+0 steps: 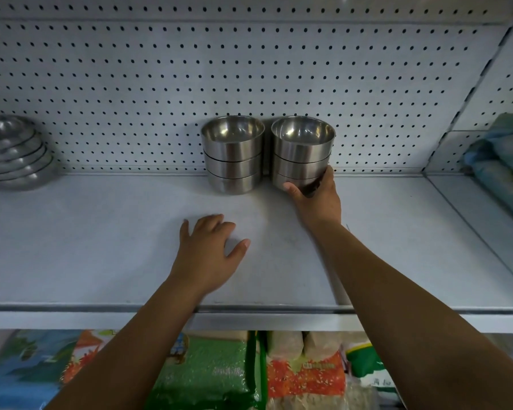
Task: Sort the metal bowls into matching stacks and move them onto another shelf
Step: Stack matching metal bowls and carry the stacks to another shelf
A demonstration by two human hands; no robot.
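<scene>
Two stacks of straight-walled polished steel bowls, three bowls each, stand at the back of the white metal shelf (101,232). The left stack (233,155) and the right stack (302,149) sit side by side, touching or very nearly so, both close against the white perforated back panel (160,84). The bowls appear to match in shape and finish, so I judge the sorting of this pair done.

My right hand (316,196) is clamped on the lowest bowl of the right stack, thumb across the front wall and fingers wrapped round the right side. Holding at the base steadies all three bowls at once; a higher grip would risk lifting only the top ones. Whether the stack rests fully on the shelf I cannot tell.

My left hand (208,250) holds nothing. It lies palm down with fingers spread on the bare shelf, well apart from both stacks, and looks like a brace while I reach deep.

Other items noted: a pile of shallow scalloped grey metal dishes (12,155) at the far left of the same shelf, well clear of the bowls. Bluish plastic-wrapped packs (504,161) occupy the adjoining bay to the right. Green and orange bags of grain (208,371) fill the level below.

Obstruction: none in front of the stacks. The left stack crowds the right one, so any sideways slide could knock it.
</scene>
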